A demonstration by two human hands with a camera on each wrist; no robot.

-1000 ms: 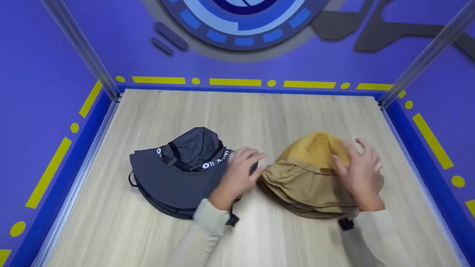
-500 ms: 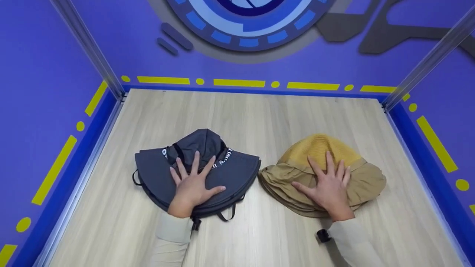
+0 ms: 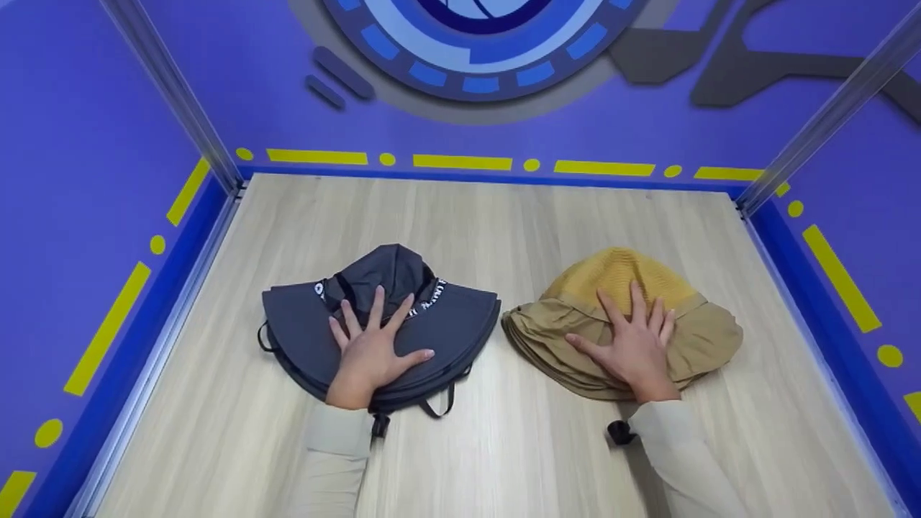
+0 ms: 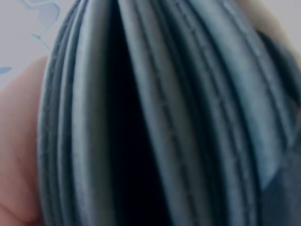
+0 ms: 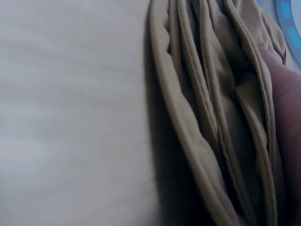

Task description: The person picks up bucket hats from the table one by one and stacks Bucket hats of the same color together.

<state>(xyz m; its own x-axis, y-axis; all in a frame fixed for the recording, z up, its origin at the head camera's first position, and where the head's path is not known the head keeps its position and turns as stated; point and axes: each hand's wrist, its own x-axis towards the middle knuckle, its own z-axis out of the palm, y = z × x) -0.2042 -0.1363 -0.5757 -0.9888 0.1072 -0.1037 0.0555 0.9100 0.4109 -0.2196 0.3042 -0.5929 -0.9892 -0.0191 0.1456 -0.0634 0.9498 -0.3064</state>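
Note:
A stack of dark grey bucket hats (image 3: 446, 324) with a black-and-white lettered band lies flattened on the wooden table, left of centre. My left hand (image 3: 374, 349) rests flat on its brim, fingers spread. A stack of tan hats (image 3: 709, 334) with a mustard knit crown lies to the right, and my right hand (image 3: 637, 345) presses flat on it, fingers straight. The left wrist view is filled by the grey brim edges (image 4: 160, 122). In the right wrist view the tan brim edges (image 5: 211, 117) lie stacked beside bare tabletop.
The light wooden table (image 3: 489, 223) is boxed in by purple walls (image 3: 79, 144) with yellow dashes on the left, back and right. A black strap with a buckle (image 3: 439, 406) hangs from the grey hats toward the near edge.
Both hands moved from the hats' sides onto their tops and flattened there. Since half a second ago the hands and hats have barely shifted.

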